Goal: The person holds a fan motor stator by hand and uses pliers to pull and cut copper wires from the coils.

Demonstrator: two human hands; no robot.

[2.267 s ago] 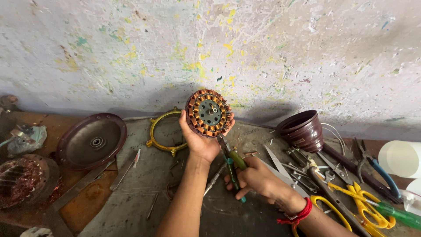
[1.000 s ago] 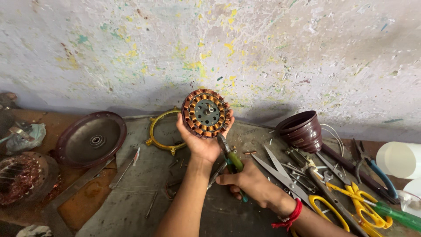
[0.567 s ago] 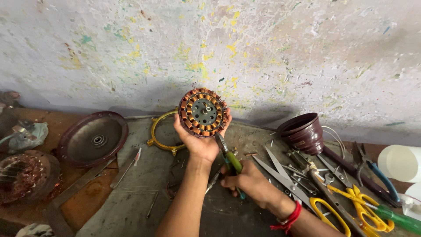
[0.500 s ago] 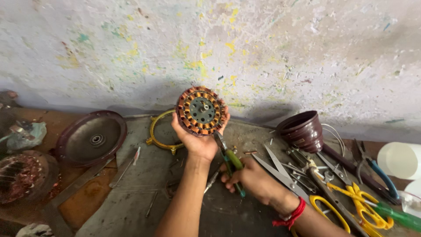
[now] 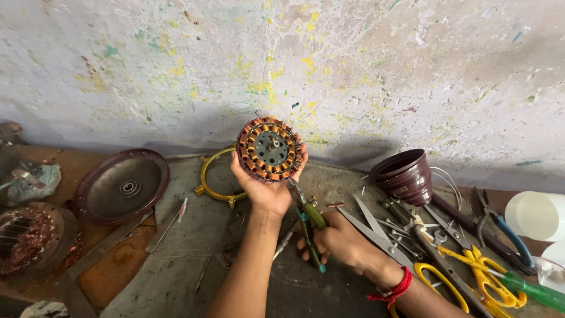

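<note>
Above the cluttered workbench (image 5: 176, 265), the left hand (image 5: 266, 189) cups a round copper-wound motor core (image 5: 270, 149) upright before the wall, while the right hand (image 5: 336, 240) just beside it closes around green-handled pliers (image 5: 307, 222), near scissors (image 5: 376, 229) and a dark cup (image 5: 406, 175).

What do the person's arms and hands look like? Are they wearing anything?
Both arms are bare, with no sleeves in view, and neither hand wears a glove. The left hand and its wrist show nothing on them: no watch, no band. The right hand has a red thread band wound round its wrist in a few loops. No rings can be made out on the fingers.
</note>
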